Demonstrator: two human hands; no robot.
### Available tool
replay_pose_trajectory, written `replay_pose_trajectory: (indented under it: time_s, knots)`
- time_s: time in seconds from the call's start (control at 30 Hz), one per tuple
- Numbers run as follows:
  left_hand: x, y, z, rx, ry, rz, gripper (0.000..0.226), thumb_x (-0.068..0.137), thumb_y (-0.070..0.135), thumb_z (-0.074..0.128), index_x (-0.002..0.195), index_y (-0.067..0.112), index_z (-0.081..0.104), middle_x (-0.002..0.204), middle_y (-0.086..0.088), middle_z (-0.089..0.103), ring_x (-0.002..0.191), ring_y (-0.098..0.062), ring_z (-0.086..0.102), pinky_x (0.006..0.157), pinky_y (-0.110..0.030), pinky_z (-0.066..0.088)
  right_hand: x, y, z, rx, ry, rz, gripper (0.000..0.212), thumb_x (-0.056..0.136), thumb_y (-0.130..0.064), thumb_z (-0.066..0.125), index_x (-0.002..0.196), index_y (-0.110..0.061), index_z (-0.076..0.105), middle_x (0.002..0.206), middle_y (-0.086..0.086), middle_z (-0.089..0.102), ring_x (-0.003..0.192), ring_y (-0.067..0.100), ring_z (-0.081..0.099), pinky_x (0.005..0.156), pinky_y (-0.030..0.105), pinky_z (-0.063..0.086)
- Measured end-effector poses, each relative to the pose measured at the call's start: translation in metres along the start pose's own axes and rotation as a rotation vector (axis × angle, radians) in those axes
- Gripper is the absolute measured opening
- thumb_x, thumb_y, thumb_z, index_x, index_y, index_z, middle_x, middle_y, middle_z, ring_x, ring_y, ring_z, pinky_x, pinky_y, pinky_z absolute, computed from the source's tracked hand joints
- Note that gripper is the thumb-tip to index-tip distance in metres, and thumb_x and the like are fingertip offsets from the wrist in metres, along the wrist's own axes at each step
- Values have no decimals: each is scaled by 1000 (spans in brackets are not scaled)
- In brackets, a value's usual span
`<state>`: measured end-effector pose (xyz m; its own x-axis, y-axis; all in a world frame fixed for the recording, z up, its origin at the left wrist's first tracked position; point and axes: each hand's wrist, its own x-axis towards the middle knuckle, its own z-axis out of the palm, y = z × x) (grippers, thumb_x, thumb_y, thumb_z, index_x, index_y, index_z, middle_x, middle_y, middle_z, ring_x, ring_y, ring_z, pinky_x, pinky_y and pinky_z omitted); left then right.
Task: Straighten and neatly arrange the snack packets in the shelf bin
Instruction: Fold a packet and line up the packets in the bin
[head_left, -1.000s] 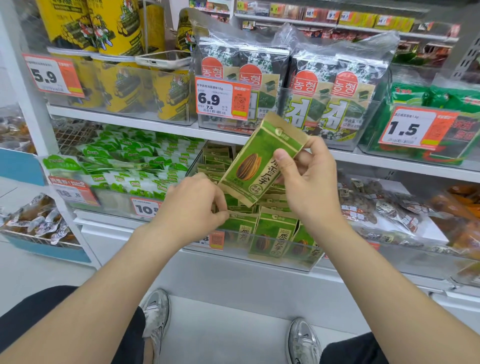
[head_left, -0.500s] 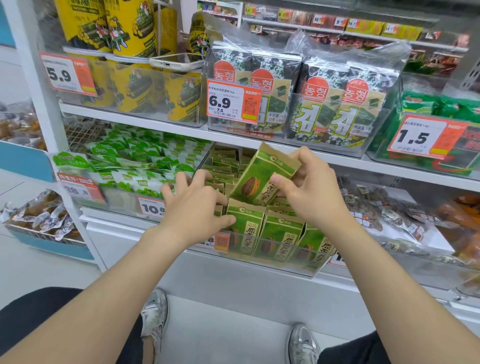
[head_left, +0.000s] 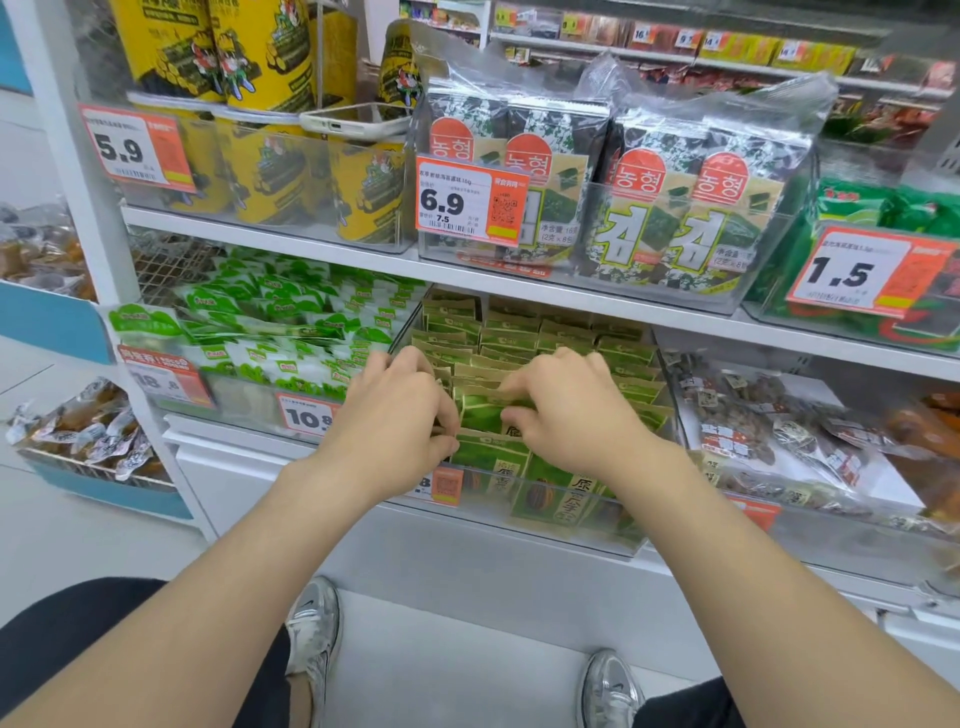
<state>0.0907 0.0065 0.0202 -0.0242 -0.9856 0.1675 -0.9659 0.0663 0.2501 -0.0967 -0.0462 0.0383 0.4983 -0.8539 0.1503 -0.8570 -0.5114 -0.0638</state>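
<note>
Running across the scene, a white shelf (head_left: 322, 249) is seen. On the level beneath it a clear shelf bin (head_left: 519, 525) is set between green-and-white sachets (head_left: 291, 322) on the left and bagged brown snacks (head_left: 753, 415) on the right. The bin is filled with green snack packets (head_left: 519, 338), stood upright in rows from near to far.

Both hands are held in the near half of the bin. The left hand (head_left: 395, 415) is curled, with fingers and thumb closed on the left edge of one green packet (head_left: 483, 410). The top of the same packet is pinched by the right hand (head_left: 566, 410) between forefinger and thumb. The step in hand is judged to be the seating of this packet in the row behind the front one. For the next move, it should be pressed down level with its neighbours and squared to face forward.

Of the writing, the Korean "농형" and "김" are read on the seaweed packs (head_left: 691, 208) above. Price tags are marked 5.9 (head_left: 130, 148), 6.9 with 7.5 beneath (head_left: 457, 202), 1.5 (head_left: 852, 273) and what looks like 10.8 (head_left: 306, 415). A sunflower seed is pictured on the front packets (head_left: 550, 501); their characters cannot be read with certainty.
</note>
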Motion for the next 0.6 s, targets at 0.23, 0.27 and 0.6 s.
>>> replay_pose_trajectory:
  time_s: [0.23, 0.27, 0.6]
  knots:
    - [6, 0, -6, -146, 123, 1, 31, 78, 44, 90, 86, 34, 62, 100, 12, 55, 98, -19, 58, 86, -40, 51, 5, -9, 6, -38, 42, -57, 22, 104, -28, 60, 113, -39, 77, 99, -11, 72, 109, 27, 52, 93, 45, 31]
    - [7, 0, -5, -179, 130, 27, 39, 76, 43, 92, 92, 34, 57, 100, 14, 55, 97, -17, 57, 85, -42, 52, 7, -9, 7, -32, -11, -46, 19, 103, -28, 62, 107, -37, 78, 96, -12, 70, 108, 28, 55, 93, 45, 30]
    - [13, 6, 8, 12, 10, 192, 38, 102, 51, 62, 136, 36, 66, 107, 8, 64, 129, -21, 40, 106, -46, 35, 24, 13, 6, 230, 109, -9, 18, 100, -24, 72, 116, -23, 80, 104, -3, 79, 100, 17, 70, 96, 41, 60]
